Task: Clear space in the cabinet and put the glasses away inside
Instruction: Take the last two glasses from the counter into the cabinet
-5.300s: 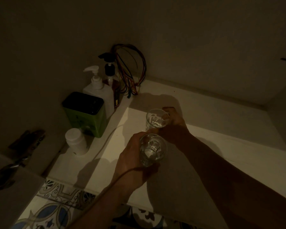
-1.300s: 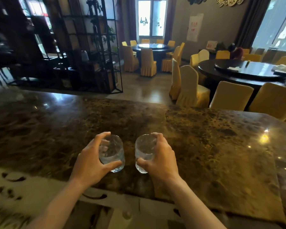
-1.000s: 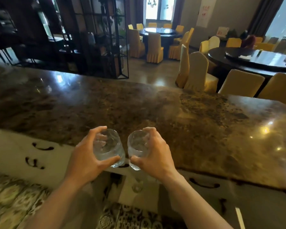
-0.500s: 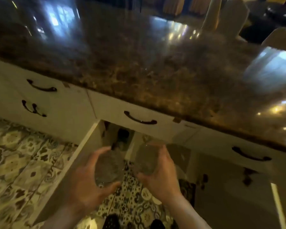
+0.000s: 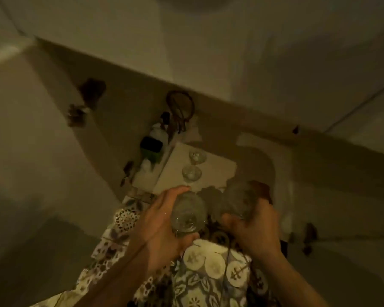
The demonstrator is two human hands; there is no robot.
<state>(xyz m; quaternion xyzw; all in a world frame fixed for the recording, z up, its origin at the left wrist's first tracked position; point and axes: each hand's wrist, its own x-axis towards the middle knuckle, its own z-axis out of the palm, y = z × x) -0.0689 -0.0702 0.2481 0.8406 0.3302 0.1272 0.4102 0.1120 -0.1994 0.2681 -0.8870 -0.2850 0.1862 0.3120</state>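
Note:
I look down into the dim open cabinet [image 5: 211, 171] under the counter. My left hand [image 5: 162, 227] grips a clear glass [image 5: 187, 214] just in front of the cabinet's opening, above the patterned floor. My right hand [image 5: 256, 227] holds a second clear glass [image 5: 238, 201] beside it, at the cabinet's front edge. Two more glasses stand inside on the pale shelf floor, one nearer [image 5: 191, 173] and one behind it [image 5: 197, 156]. The picture is blurred and dark.
At the cabinet's left side stand a green tin with a black lid [image 5: 151, 149], a small white jar [image 5: 146, 166], a pump bottle [image 5: 159, 132] and a coil of wires [image 5: 180, 107]. Open cabinet doors flank the opening. Patterned tiles [image 5: 200, 273] cover the floor.
I have lowered both glasses from the marble counter down to the cabinet opening, and my view dropped from the dining room to the inside of the cabinet.

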